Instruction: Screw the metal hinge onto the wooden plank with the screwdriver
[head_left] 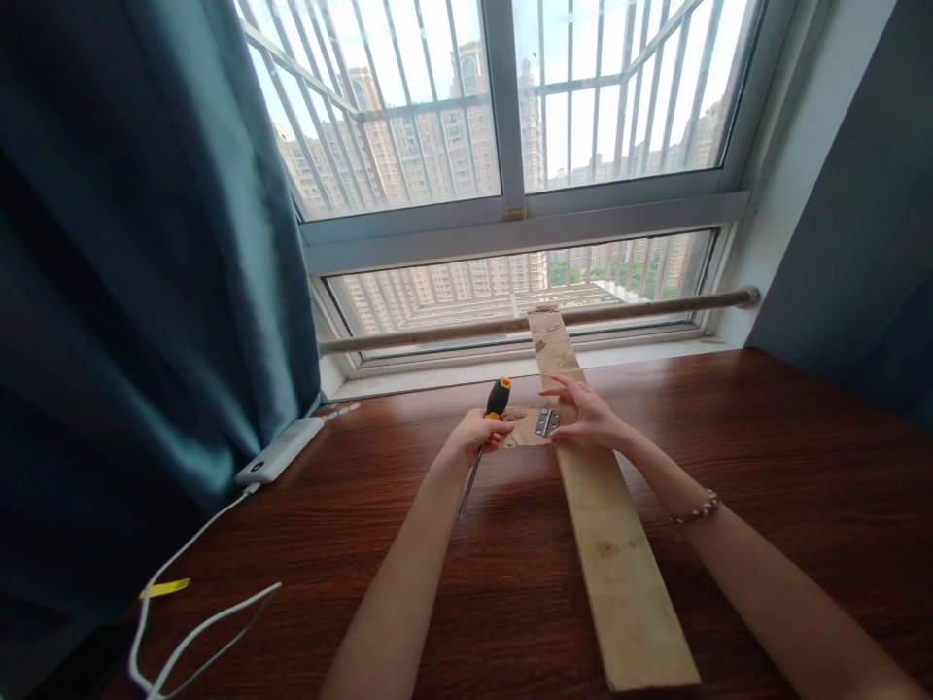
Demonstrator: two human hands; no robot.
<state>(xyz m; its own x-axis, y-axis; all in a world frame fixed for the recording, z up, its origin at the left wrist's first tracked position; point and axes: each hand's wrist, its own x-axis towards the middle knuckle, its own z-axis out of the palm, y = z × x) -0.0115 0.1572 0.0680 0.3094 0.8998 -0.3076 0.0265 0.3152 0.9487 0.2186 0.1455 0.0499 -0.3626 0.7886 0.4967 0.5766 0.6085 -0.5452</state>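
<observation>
My left hand is closed around a screwdriver with a black and yellow handle. Its handle points up and away, and the metal shaft slants down toward me. A long pale wooden board runs from near me toward the window. Against its left side lies a short wooden piece, partly covered by my left hand. A small metal hinge sits where the two pieces meet. My right hand rests over the long board, fingers apart and curved around the hinge, with thumb and fingertips close to its edge.
A brown wood-grain tabletop supports the boards. At left, a white power bank with a white cable lies beside a dark teal curtain. A metal rail crosses before the barred window, near the long board's far end.
</observation>
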